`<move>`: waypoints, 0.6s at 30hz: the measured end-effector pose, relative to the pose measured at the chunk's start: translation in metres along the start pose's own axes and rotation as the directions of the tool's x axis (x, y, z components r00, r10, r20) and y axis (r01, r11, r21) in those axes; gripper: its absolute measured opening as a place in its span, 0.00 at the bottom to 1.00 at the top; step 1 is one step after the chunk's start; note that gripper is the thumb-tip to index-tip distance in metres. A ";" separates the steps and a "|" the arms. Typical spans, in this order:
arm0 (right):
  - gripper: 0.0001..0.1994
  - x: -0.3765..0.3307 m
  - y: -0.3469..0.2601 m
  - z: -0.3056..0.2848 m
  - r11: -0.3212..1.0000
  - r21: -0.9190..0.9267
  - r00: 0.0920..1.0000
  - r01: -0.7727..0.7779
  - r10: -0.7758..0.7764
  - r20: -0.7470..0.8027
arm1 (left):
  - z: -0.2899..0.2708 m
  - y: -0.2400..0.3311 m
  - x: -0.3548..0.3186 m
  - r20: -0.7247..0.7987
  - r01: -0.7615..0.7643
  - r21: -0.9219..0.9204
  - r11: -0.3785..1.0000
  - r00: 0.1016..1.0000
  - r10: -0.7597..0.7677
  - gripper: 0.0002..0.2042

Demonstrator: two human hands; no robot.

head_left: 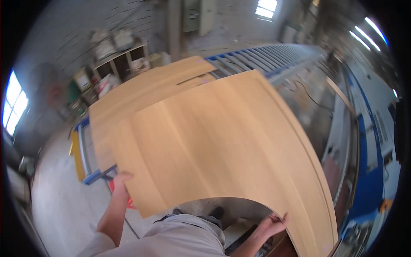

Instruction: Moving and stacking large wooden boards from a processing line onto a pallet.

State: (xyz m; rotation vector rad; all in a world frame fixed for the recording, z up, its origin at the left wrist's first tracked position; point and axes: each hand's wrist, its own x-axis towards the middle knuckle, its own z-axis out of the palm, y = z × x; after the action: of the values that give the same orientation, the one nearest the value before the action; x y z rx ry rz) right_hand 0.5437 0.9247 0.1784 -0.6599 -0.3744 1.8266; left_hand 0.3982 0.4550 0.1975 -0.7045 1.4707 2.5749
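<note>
A large wood-grain panel point(214, 141) spans the middle of the view, held at waist height in front of me. My left hand point(122, 184) grips its left edge near the lower corner, fingers mostly hidden beneath. At the near edge on the right, my right hand point(276, 223) is closed on the rim with the thumb side showing. Beyond it, more panels of the same light wood point(150, 81) lie on the roller conveyor, partly covered by the one I hold.
A roller conveyor point(274, 60) with blue rails runs away to the far right. A shelf unit point(122, 62) carrying sacks stands by the grey wall. Blue machinery point(370, 167) lines the right side. At the left, a yellow bar point(77, 155) edges the conveyor's end.
</note>
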 end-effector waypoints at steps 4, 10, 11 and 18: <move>0.11 -0.037 0.013 0.032 0.998 0.055 0.993 -0.030 0.023 0.115 | -0.049 0.020 -0.010 0.107 -0.015 -0.146 0.989 0.994 0.031 0.33; 0.15 -0.099 0.059 0.082 0.988 -0.057 0.843 -0.145 0.154 0.516 | -0.151 0.027 -0.040 0.052 -0.118 -0.315 0.942 0.989 0.142 0.35; 0.16 -0.108 0.072 0.096 0.989 -0.069 0.826 -0.134 0.150 0.544 | -0.167 0.022 -0.046 0.015 -0.148 -0.350 0.925 0.987 0.163 0.36; 0.17 -0.182 0.181 0.194 0.910 -0.293 0.699 -0.293 0.413 0.584 | -0.232 -0.013 -0.080 -0.171 -0.331 -0.545 0.770 0.943 0.285 0.35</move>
State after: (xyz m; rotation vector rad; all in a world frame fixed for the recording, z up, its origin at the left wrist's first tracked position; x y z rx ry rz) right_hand 0.3330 0.7035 0.2794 -0.2009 -0.9271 2.3981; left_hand 0.5527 0.2791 0.1227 -0.6595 0.8644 3.3339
